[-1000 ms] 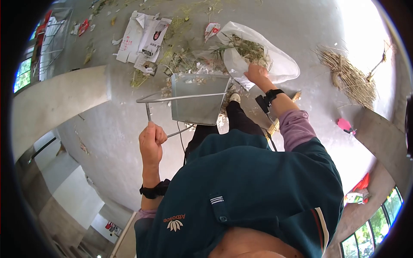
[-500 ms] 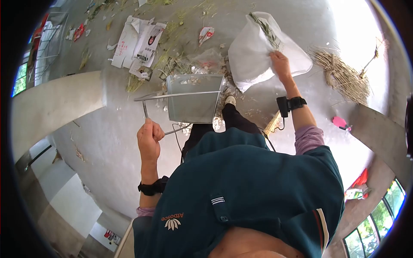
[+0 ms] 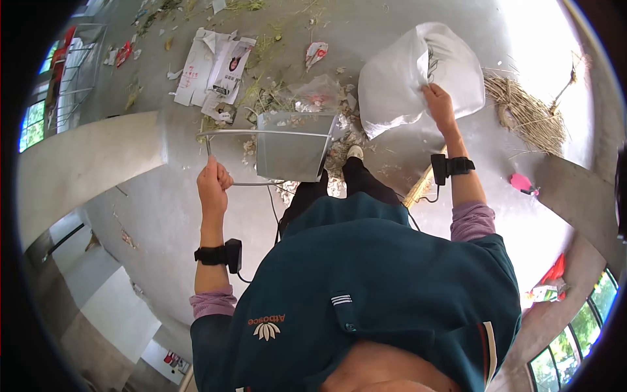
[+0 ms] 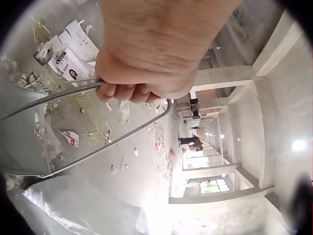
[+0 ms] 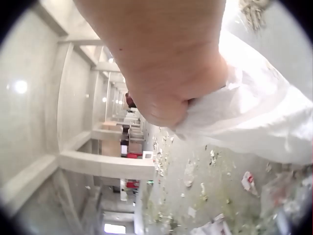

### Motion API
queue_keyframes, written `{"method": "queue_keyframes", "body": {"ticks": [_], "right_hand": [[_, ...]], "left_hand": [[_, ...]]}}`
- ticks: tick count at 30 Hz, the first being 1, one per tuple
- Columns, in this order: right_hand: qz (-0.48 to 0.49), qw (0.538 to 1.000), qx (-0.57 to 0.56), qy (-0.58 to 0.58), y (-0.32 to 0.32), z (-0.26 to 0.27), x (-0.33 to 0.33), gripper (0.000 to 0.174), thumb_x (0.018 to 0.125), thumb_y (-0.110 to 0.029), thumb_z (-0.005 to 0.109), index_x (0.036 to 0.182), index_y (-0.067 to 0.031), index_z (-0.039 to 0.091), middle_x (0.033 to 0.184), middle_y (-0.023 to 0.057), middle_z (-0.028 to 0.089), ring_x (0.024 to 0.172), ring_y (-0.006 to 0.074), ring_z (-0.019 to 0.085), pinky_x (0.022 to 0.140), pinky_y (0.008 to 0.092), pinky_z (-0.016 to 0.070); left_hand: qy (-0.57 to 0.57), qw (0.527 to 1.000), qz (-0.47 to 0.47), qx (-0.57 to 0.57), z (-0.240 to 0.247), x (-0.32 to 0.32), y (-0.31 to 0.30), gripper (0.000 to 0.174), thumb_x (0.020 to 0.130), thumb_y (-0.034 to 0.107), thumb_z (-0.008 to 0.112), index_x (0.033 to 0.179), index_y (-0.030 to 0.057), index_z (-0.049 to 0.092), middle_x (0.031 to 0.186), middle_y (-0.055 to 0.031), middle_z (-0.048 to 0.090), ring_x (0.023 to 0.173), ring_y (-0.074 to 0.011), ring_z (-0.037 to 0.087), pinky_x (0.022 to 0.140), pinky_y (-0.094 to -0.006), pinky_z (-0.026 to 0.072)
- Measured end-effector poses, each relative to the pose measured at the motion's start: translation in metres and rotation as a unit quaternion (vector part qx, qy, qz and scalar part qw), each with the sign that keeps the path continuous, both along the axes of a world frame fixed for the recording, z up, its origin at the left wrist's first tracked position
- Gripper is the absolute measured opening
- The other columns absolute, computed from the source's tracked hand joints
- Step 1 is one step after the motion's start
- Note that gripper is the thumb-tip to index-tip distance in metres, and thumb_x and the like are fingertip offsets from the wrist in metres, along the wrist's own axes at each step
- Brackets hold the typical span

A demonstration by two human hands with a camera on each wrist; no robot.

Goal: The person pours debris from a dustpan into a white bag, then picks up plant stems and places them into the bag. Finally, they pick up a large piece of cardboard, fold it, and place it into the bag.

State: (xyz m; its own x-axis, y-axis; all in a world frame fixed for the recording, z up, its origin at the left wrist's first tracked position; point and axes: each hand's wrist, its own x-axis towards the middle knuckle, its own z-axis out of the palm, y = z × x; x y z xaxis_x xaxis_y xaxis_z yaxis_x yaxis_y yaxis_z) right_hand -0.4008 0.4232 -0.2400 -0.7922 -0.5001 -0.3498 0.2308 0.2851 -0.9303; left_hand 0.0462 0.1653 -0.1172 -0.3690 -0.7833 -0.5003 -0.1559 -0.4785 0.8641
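On the concrete floor (image 3: 173, 215): a grey dustpan (image 3: 292, 157) is just in front of the legs, slightly left; a white bag (image 3: 385, 88) is to its right and farther off.
Left hand (image 3: 214, 185): fingers curled around the end bar of the handle (image 3: 268, 133), left of the dustpan. A grip this far from the pan probably gives leverage to steady or tilt it.
Handle: a thin metal loop reaching leftward from the dustpan, apparently so the pan can be held from a standing position.
Right hand (image 3: 441, 110): narrow, gripping a gathered fold on the near side of the bag; the fingertips are hidden. The hold appears to keep the bag pulled together.
Bag: bulging on both sides of the fold, with dark green stalks (image 3: 432, 62) showing there. Whether it bears on the floor cannot be told.
Litter: pale scraps (image 3: 343, 140) lie between dustpan and bag; flattened cardboard (image 3: 206, 62) is far left, a red-and-white wrapper (image 3: 317, 55) far centre.
Straw bundle (image 3: 532, 121): right of the bag, out of both hands' way.
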Motion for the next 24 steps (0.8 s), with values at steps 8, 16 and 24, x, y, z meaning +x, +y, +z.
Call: {"method": "queue_keyframes", "body": {"ticks": [8,16,24], "right_hand": [[-0.002,0.999,-0.026,-0.018,-0.009,0.001,0.017,0.016,0.087,-0.017,0.056,0.089,-0.0026,0.064,0.069,-0.0063,0.052,0.061,0.0013,0.043,0.053,0.0187,0.0354],[0.121,0.992,0.002,-0.035,-0.048,-0.001,0.039,0.016,0.086,-0.017,0.057,0.088,-0.0026,0.063,0.066,-0.0084,0.049,0.059,-0.0001,0.040,0.051,0.0187,0.0330],[0.090,0.995,0.005,-0.034,-0.085,0.005,0.050,0.015,0.086,-0.014,0.057,0.090,-0.0015,0.064,0.073,-0.0051,0.055,0.066,0.0014,0.045,0.057,0.0176,0.0361]], "left_hand": [[-0.117,0.991,0.045,-0.046,-0.023,0.047,-0.031,0.044,0.090,0.028,0.051,0.055,0.0118,0.032,0.050,0.0021,0.028,0.044,-0.0097,0.024,0.044,-0.0266,0.0256],[-0.218,0.969,0.066,-0.093,-0.062,0.104,-0.035,0.037,0.088,0.027,0.054,0.057,0.0088,0.043,0.052,0.0002,0.038,0.047,-0.0108,0.037,0.049,-0.0271,0.0354],[-0.318,0.943,0.055,-0.083,-0.127,0.178,-0.053,0.031,0.083,0.023,0.056,0.061,0.0027,0.054,0.059,-0.0045,0.054,0.056,-0.0125,0.048,0.058,-0.0276,0.0392]]}}
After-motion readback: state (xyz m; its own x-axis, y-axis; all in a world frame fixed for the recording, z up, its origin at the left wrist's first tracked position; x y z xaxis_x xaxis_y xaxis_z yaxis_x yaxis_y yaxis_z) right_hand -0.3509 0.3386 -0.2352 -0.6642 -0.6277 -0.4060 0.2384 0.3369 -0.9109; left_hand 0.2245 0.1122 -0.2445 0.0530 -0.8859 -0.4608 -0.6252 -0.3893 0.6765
